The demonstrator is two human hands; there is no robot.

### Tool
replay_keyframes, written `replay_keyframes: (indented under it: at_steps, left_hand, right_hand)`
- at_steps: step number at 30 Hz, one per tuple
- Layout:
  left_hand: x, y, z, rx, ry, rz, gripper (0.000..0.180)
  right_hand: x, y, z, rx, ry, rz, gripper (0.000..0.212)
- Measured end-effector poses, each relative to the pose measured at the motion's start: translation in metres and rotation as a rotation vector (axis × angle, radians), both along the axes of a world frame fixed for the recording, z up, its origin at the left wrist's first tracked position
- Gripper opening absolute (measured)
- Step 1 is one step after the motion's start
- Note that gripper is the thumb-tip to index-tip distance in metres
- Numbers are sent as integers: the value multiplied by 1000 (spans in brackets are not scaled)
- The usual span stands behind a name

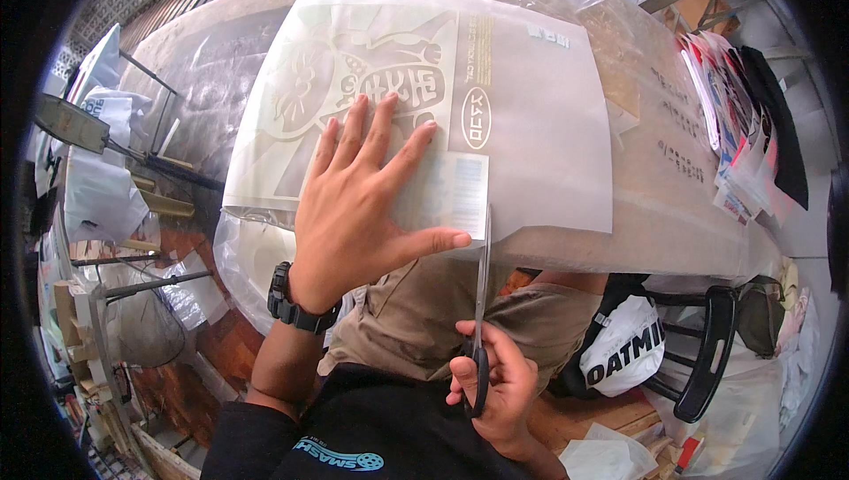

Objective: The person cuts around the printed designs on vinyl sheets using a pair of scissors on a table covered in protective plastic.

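A large pale translucent sheet [553,126] printed with a light cartoon design lies on the plastic-covered table. My left hand [363,179] rests flat on it, fingers spread, the thumb beside a small pale printed rectangle [467,195]. A black watch is on that wrist. Below the sheet's near edge, my right hand [500,383] grips black-handled scissors [478,378]. Their long blades point away from me and reach the near edge just right of the small rectangle. Whether the lower blade lies under the sheet I cannot tell.
Clear plastic [699,215] covers the table. A stack of coloured sheets [743,117] lies at the far right. Metal rods and a frame [159,285] stand at the left. A black chair [707,356] and a white-and-black bag [623,347] are at the lower right.
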State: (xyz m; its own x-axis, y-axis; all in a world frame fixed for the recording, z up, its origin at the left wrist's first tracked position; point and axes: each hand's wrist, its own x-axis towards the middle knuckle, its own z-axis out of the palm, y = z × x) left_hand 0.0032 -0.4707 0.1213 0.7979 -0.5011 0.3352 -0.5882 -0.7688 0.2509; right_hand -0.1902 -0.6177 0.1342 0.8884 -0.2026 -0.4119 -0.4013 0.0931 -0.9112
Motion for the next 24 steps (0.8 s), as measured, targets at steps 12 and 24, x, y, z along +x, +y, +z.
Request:
replay_keyframes:
  at_steps: [12,24]
  left_hand:
    - [-2,0,6,42,44,21,109]
    - [-1,1,3,19,33,19,107]
  right_hand:
    - [6,1,2,2,-81,-16,76]
    - [30,0,2,25,-94,-52,78]
